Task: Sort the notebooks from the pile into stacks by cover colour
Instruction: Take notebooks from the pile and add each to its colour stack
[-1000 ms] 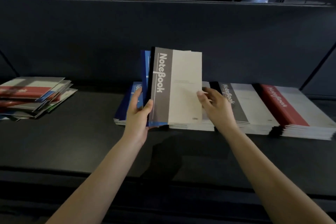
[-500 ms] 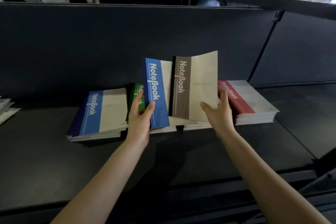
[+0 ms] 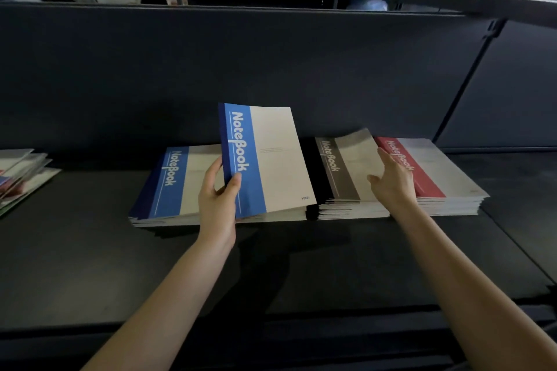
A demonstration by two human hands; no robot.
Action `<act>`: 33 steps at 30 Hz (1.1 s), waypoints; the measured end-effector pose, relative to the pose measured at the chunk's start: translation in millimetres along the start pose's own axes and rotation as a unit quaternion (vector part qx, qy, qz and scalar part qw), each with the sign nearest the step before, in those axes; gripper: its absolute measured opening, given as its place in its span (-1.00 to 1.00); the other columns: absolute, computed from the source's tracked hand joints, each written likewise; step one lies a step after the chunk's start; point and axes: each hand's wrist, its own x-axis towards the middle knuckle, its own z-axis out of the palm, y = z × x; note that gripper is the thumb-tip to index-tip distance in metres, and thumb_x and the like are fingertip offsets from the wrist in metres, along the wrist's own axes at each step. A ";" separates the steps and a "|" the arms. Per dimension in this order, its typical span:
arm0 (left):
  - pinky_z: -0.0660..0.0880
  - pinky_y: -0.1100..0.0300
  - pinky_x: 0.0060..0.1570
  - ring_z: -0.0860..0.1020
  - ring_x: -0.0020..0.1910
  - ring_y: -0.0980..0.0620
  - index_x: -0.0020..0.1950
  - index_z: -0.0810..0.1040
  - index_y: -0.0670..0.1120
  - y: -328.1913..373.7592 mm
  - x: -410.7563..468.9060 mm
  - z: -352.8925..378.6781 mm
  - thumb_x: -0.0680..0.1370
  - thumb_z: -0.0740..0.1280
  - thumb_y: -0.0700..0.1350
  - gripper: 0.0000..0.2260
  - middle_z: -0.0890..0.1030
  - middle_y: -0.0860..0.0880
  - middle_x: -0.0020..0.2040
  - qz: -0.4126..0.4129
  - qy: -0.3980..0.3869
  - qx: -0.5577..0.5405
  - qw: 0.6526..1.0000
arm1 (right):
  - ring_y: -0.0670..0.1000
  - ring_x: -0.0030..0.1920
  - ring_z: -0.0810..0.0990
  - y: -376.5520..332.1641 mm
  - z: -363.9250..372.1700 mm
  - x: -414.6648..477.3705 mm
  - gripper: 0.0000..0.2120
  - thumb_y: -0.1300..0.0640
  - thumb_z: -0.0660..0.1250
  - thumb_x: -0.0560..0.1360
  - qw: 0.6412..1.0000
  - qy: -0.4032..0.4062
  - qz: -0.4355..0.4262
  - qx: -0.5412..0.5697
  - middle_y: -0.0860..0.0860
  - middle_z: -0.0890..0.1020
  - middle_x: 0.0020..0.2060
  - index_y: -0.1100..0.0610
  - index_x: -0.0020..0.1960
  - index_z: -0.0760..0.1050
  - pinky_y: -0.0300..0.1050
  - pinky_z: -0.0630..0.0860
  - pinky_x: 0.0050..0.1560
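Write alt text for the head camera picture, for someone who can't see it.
A person's left grip holds a blue notebook up, next to the blue stack; the open right grip rests on the grey stack, beside a red stack.

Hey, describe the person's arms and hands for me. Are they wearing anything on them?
Nothing worn shows. No sleeves reach into view, the left hand and right hand are ungloved, and no watch, bracelet or ring is visible on either.

The blue notebook [image 3: 272, 159] in the left grip [image 3: 218, 205] has a smooth paper cover; the worktop [image 3: 90, 265] under it looks matt.
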 end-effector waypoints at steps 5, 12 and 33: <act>0.50 -0.02 0.12 0.51 0.09 0.16 0.25 0.41 0.14 -3.9 -1.2 -7.8 0.60 0.30 -0.10 -0.74 0.53 0.19 0.07 -0.010 0.001 -0.002 1.000 | 0.18 0.38 0.36 3.8 0.4 3.0 -0.68 0.13 0.31 0.55 0.996 -0.010 -0.015 -0.088 0.02 0.31 0.46 0.02 0.31 0.49 0.13 0.39 0.30; 0.49 0.14 -0.13 0.51 0.04 0.16 0.28 0.39 0.12 0.9 0.2 -18.6 0.60 0.29 -0.07 -0.72 0.51 0.17 0.04 -0.007 0.003 -0.005 1.000 | 0.10 0.47 0.23 -3.8 7.1 -7.7 -0.69 0.13 0.31 0.55 0.984 0.048 -0.085 -0.149 0.07 0.35 0.44 0.07 0.29 0.51 0.11 0.00 0.51; 0.40 0.09 0.05 0.46 0.13 0.03 0.38 0.42 -0.07 35.7 67.1 -151.3 0.62 0.22 -0.24 -0.67 0.51 -0.04 0.22 -0.001 0.014 0.226 0.974 | -0.01 0.45 0.26 -194.4 129.7 -139.0 -0.53 0.07 0.26 0.58 0.920 -0.211 -0.303 0.130 0.02 0.27 0.47 0.08 0.47 0.29 -0.31 0.18 0.40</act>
